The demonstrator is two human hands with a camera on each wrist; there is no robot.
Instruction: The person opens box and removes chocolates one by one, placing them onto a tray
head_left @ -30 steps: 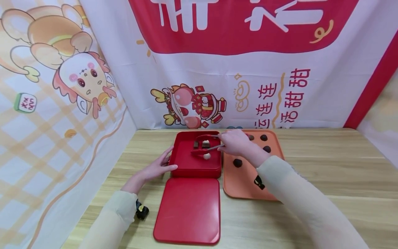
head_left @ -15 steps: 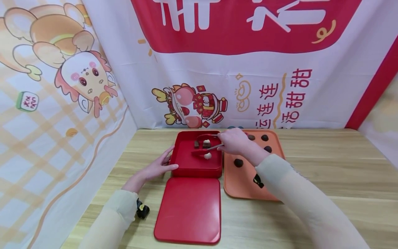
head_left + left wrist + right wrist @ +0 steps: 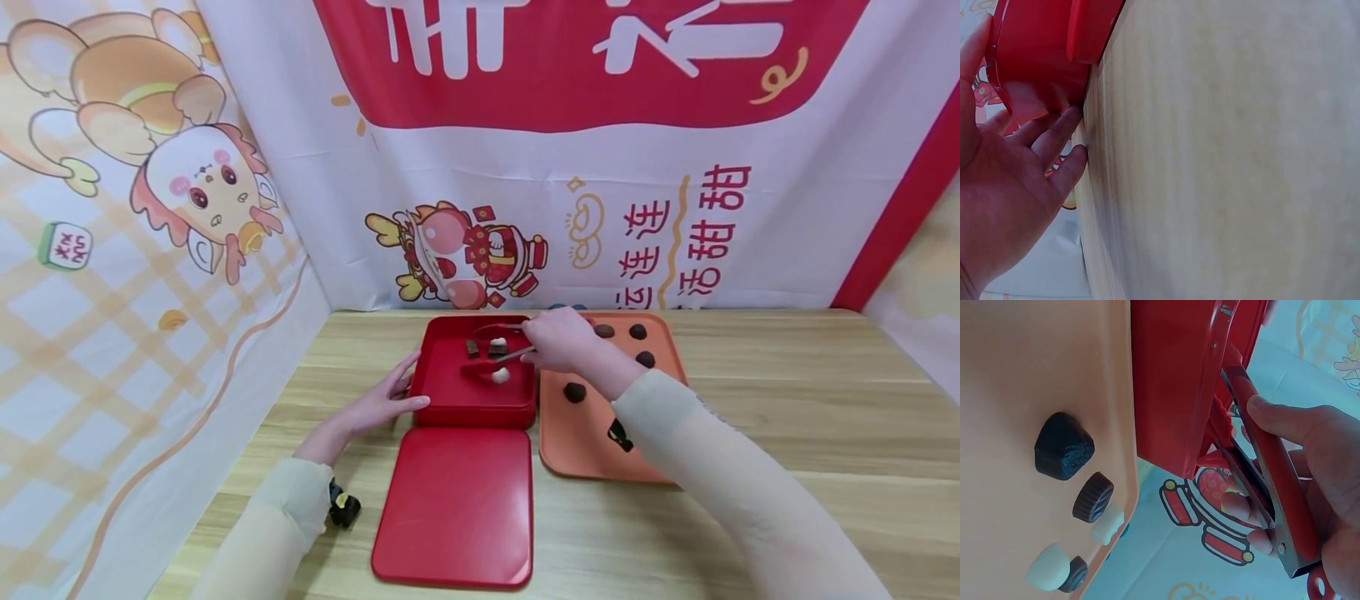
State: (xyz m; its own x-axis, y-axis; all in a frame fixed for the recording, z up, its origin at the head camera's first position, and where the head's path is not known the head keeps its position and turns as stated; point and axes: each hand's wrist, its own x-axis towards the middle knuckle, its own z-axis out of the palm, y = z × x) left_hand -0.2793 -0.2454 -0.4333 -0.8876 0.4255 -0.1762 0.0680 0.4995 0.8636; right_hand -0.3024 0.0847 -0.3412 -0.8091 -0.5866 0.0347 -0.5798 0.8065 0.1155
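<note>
My right hand holds red-and-metal tongs over the red box. The two red tongs heads reach inside, apart from each other. Between and near them lie small chocolates: a dark piece, a dark piece with a white one at it, and a white piece by the nearer head. Whether the tongs touch any of them cannot be told. My left hand rests at the box's front left corner, thumb at the front rim, other fingers extended along the side wall.
A red lid lies flat in front of the box. On the right, an orange tray bears several dark chocolates and white ones, some hidden behind my right arm. A printed cloth hangs behind the wooden table.
Both hands stay nearly where they were. My right hand and the tongs shift only very slightly, and the chocolates in the box keep their places.
</note>
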